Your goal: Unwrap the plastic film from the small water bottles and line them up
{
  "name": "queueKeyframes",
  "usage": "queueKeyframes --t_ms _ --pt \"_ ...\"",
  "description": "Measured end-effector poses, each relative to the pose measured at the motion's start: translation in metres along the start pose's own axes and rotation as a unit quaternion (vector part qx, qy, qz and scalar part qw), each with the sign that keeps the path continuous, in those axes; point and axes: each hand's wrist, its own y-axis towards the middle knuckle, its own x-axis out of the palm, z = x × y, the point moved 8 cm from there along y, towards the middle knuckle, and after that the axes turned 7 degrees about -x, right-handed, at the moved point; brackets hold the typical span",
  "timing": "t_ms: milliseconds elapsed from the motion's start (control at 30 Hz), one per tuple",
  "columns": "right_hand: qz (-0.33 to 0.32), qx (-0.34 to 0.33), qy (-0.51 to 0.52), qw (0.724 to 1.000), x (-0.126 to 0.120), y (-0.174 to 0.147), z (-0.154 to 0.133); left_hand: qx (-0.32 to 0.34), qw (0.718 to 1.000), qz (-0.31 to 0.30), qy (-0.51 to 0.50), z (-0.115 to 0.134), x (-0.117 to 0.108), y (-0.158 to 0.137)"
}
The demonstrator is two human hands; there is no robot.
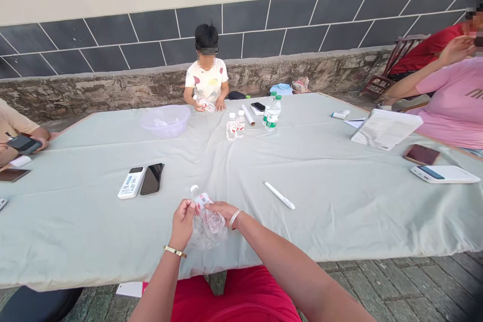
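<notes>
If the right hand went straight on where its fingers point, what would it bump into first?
Past the bottle it already seems to touch, probably the left hand. The right hand points across that way, though depth is hard to judge.

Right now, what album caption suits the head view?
Left hand and right hand with a tilted bottle and clear plastic at a covered table.

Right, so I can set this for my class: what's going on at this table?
The wearer's left hand pinches a clear plastic bag, while the right hand rests against a tilted, white-capped bottle. Whether the bottle is fully inside the bag is hard to tell. Across the table, another person holds a similar labelled bottle, near a pale purple basin. Two small bottles stand upright mid-table.
</notes>
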Motion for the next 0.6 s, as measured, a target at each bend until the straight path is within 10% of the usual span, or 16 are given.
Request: queueKeyframes --t_ms 233,400,600 --pt "-0.008 -0.055 0.259 0.964 -0.044 -0.048 0.004 -0.145 0.975 0.146 -0.084 -0.062 -0.056 0.010" --pt "0.150 -0.206 0.113 0.960 -0.108 -0.057 -0.032 -0.091 0.991 0.010 0.095 -0.065 -0.045 0.008" --pt "0.397 -0.288 -0.221 0.843 -0.151 -0.064 -0.066 -0.014 0.953 -0.124 0.276 -0.037 -0.008 -0.005"
